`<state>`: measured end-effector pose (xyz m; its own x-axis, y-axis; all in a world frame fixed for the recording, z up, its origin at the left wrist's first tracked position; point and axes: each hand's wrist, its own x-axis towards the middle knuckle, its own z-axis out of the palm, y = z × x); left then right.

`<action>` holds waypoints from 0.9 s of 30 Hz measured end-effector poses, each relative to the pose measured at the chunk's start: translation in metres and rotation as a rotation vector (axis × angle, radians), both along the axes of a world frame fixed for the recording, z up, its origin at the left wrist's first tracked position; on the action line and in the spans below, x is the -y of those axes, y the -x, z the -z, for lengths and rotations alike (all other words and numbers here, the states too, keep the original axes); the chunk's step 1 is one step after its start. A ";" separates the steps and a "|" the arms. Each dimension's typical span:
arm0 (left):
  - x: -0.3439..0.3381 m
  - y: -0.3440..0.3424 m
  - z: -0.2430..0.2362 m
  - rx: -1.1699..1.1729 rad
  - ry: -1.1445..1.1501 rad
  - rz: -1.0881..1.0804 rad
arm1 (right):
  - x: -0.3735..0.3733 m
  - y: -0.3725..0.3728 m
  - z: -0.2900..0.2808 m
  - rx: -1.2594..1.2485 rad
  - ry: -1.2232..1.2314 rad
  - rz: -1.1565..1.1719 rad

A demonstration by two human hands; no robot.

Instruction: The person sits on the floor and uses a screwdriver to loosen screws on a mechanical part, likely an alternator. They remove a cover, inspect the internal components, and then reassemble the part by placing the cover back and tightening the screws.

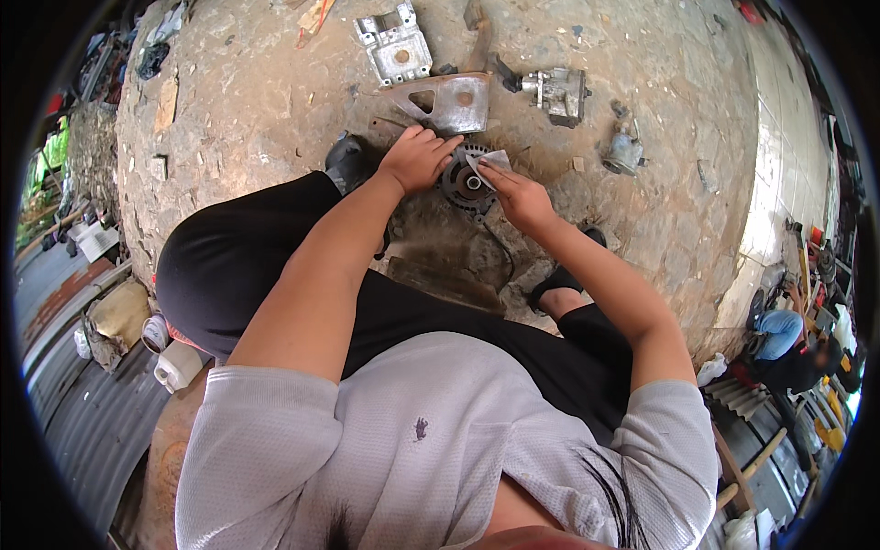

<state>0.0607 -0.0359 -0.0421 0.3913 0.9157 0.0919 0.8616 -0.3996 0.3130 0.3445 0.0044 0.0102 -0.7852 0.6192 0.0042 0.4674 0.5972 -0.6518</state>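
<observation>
A round, slotted metal part (456,191) with a hub in its middle lies on the ground between my legs. My left hand (419,158) grips its upper-left edge with bent fingers. My right hand (516,194) holds a folded whitish cloth or sheet (493,160) against the part's upper right. Just above, a flat metal plate (460,114) with a triangular opening lies beside my fingertips.
A silver casting (385,41), a boxy metal housing (559,96) and a small cylindrical part (623,154) lie around the work. A white jug (174,371) and corrugated sheets (69,431) are at left. Another person (784,335) sits at far right among clutter.
</observation>
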 end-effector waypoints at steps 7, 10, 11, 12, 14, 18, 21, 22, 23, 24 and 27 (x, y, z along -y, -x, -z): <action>-0.001 -0.007 -0.004 -0.077 0.033 -0.031 | 0.020 -0.032 -0.008 0.256 -0.035 -0.313; -0.001 -0.007 -0.007 -0.052 0.046 -0.038 | 0.011 -0.046 -0.027 0.534 0.137 -0.826; 0.000 -0.007 -0.007 -0.031 0.040 -0.039 | 0.010 -0.049 -0.029 0.387 0.147 -0.714; 0.002 -0.007 -0.006 -0.018 0.005 -0.040 | 0.009 -0.044 -0.039 0.237 0.161 -0.609; 0.002 -0.006 -0.002 0.009 -0.070 -0.035 | -0.014 -0.027 -0.055 0.184 0.102 -0.429; 0.002 -0.005 -0.001 0.004 -0.043 -0.035 | -0.053 0.018 -0.065 -0.002 -0.035 -0.129; 0.001 -0.004 0.002 -0.001 -0.036 -0.026 | -0.055 0.042 -0.047 0.048 -0.100 -0.176; 0.001 -0.005 -0.002 -0.006 -0.031 -0.017 | -0.051 0.046 -0.036 0.079 -0.120 -0.223; 0.001 -0.003 -0.005 -0.016 -0.024 -0.015 | -0.043 0.049 -0.025 0.178 -0.108 -0.272; 0.001 -0.003 -0.007 -0.026 -0.024 -0.012 | -0.034 0.048 -0.018 0.141 -0.127 -0.252; 0.001 -0.004 -0.005 -0.036 -0.024 -0.025 | -0.005 0.037 -0.015 0.036 -0.132 -0.120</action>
